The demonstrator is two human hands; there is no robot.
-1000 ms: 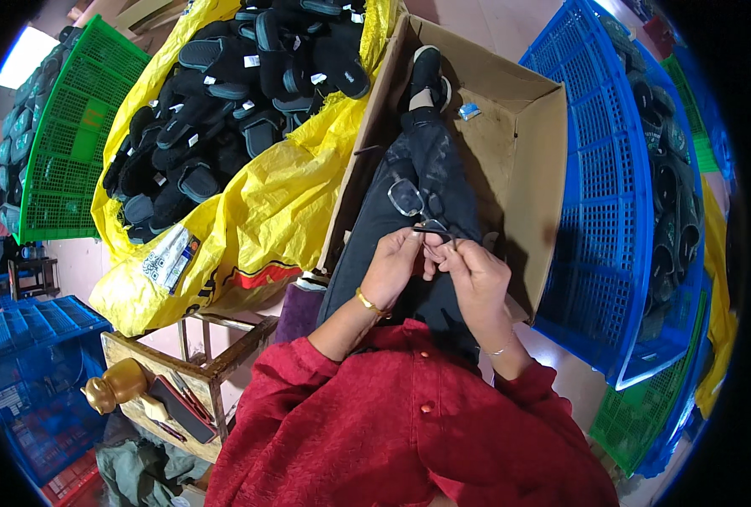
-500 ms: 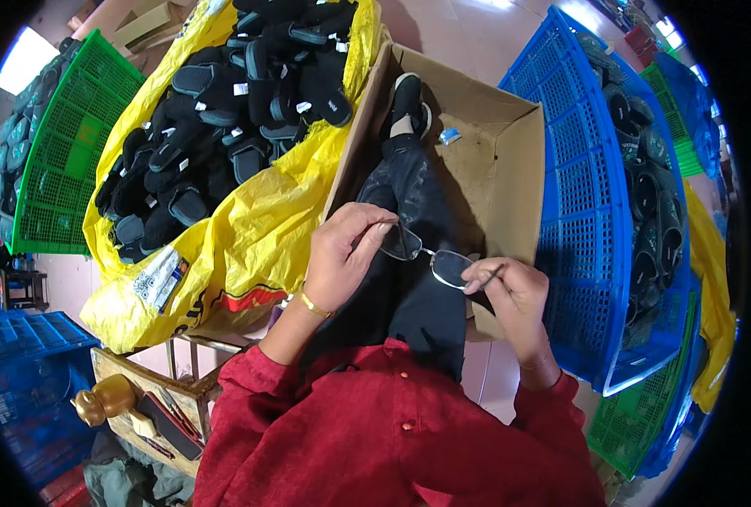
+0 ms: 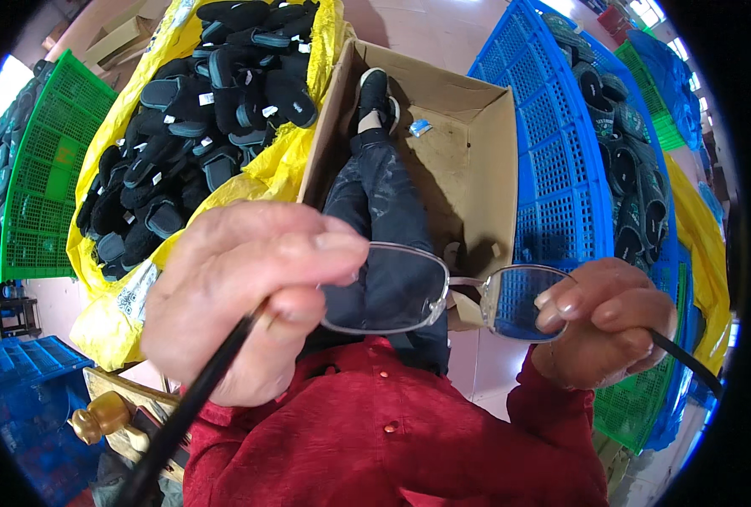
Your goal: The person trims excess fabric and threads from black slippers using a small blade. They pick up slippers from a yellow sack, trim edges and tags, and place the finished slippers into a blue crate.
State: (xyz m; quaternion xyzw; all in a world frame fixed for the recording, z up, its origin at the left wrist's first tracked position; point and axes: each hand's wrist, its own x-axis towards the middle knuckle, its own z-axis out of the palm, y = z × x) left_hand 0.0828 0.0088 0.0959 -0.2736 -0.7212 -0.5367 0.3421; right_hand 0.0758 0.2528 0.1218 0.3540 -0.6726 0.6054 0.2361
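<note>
Holding eyeglasses (image 3: 392, 287) unfolded across the middle of the frame: pinching one end in the closed grip of the left hand (image 3: 240, 296), the other likewise in the right hand (image 3: 616, 321). Facing black slippers (image 3: 185, 131) heaped in a yellow sack (image 3: 261, 182) at upper left.

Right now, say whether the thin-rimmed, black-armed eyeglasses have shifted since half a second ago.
Yes: the eyeglasses have come nearer the camera, looking much larger against the open brown cardboard box.
</note>
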